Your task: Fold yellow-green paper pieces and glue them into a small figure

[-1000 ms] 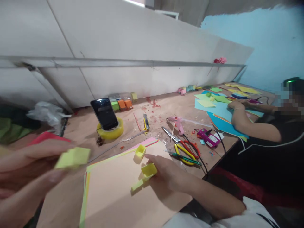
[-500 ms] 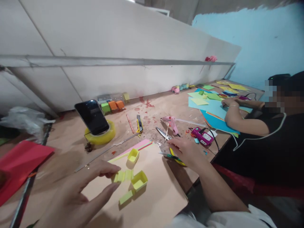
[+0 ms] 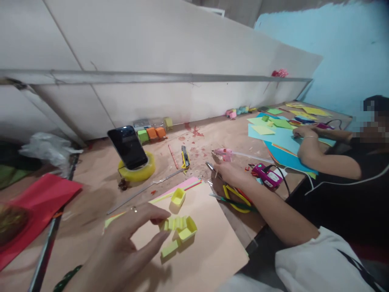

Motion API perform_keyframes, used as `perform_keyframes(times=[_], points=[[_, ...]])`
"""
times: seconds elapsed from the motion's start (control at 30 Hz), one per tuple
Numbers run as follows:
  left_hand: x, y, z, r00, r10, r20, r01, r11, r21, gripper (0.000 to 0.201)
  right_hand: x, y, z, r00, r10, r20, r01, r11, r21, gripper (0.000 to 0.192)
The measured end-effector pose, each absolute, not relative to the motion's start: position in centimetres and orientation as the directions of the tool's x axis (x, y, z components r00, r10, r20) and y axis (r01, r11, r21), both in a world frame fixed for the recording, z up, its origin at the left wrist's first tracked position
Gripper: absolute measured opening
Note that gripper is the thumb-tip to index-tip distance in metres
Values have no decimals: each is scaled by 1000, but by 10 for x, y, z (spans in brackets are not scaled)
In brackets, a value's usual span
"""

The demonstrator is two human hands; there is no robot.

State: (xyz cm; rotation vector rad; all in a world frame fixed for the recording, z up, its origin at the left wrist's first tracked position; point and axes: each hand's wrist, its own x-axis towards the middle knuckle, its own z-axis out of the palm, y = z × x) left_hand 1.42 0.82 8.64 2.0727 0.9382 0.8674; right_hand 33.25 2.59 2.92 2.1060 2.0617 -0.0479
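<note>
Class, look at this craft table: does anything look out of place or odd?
Yes. A black smartphone stands tilted inside a yellow tape roll, used as a makeshift stand. Red paper scraps lie scattered across the wooden table.

Yellow paper boxes (image 3: 181, 227) at left hand (image 3: 121, 247), on peach sheet (image 3: 206, 255). Pink glue gun (image 3: 223, 153) by right hand (image 3: 231, 174). Red paper (image 3: 39, 198) far left of it, yellow tape (image 3: 138, 172) beyond.
</note>
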Motion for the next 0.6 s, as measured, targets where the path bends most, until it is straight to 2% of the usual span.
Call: perform_keyframes(times=[0.17,0.3,0.37,0.43,0.5,0.53,0.6], points=[[21,9,73,606,762,229,380,-530,759,5,336,23,21,-53,987,-152,985,77,156,44],[20,10,66,634,741,219,385,-549,742,8,347,21,16,-228,968,-101,956,243,164,33],[20,11,63,655,731,193,406,-555,725,8,348,15,18,-304,953,17,947,300,111,27],[21,11,60,678,716,165,430,-568,702,9,344,2,26,-337,914,225,939,345,7,23],[21,11,57,702,697,147,444,-589,675,9,336,-20,34,-286,840,461,901,400,-169,17],[21,11,55,713,686,144,446,-602,662,9,331,-34,37,-190,812,551,875,395,-280,14],[22,10,52,730,669,140,454,-628,633,10,320,-65,38,99,819,566,789,282,-546,15]])
